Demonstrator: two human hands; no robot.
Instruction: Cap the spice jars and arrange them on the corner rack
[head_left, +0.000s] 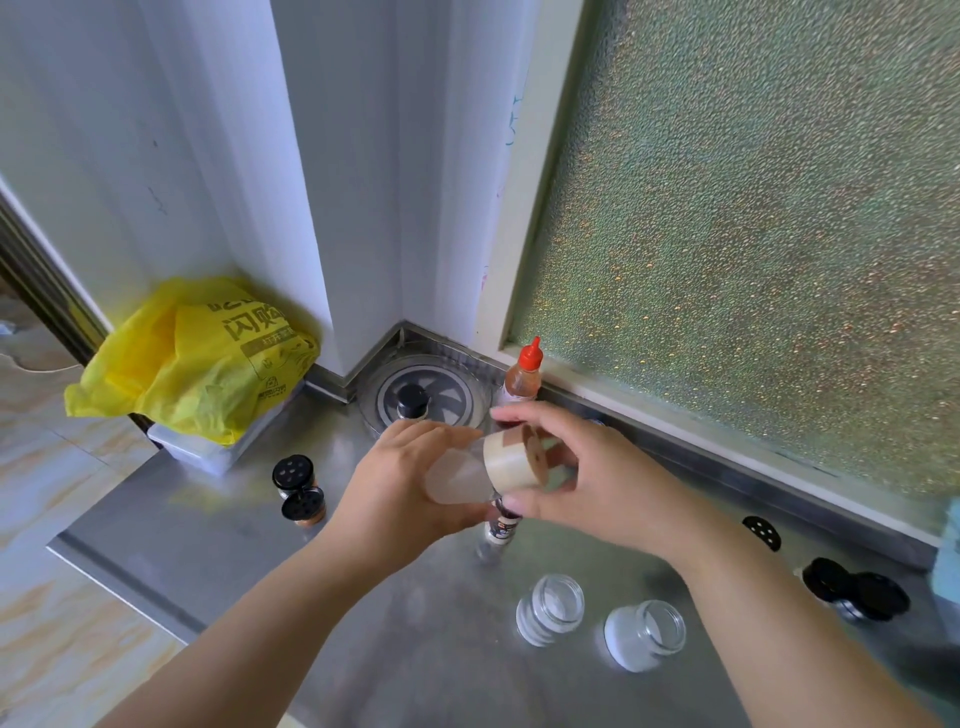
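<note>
My left hand (400, 483) grips a frosted glass jar (457, 475), tilted over the steel counter. My right hand (587, 478) holds a wooden lid (511, 462) at the jar's mouth. Two uncapped glass jars (550, 608) (644, 642) with white powder stand near the front. Two black-capped spice jars (298, 488) stand at the left. A round corner rack (431, 397) in the wall corner carries a black-capped jar (413, 401). A labelled bottle (501, 525) stands partly hidden under my hands.
A red-capped sauce bottle (522, 376) stands by the window frame. Loose black lids (761, 532) (852, 587) lie at the right. A yellow plastic bag (197, 358) lies over a white box (208, 447) at the left. The counter's edge (119, 577) drops to the floor.
</note>
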